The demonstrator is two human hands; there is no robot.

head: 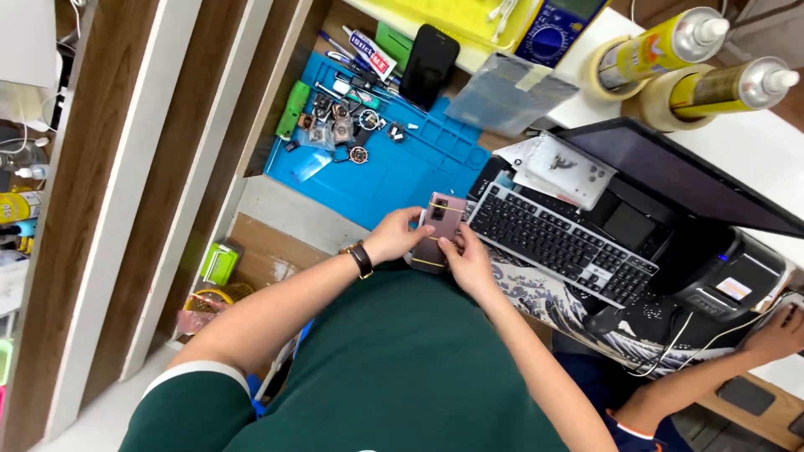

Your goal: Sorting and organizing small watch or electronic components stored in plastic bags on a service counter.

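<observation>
Cluttered workbench (285,213): at its near edge, the left hand (392,237) and right hand (469,261) clasp a pinkish phone (441,219) from both sides, fingers closed on it. Beyond lies a blue mat (410,172); a keyboard (557,243) sits beside.

Cluttered repair surface.
Blue mat (402,167) with small parts; keyboard (557,243) beside it; black phone (429,63), multimeter (559,29), two spray cans (670,38) beyond.

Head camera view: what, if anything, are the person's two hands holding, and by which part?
Both hands hold a pink phone: the left hand grips its left edge, the right hand its lower right edge.
</observation>
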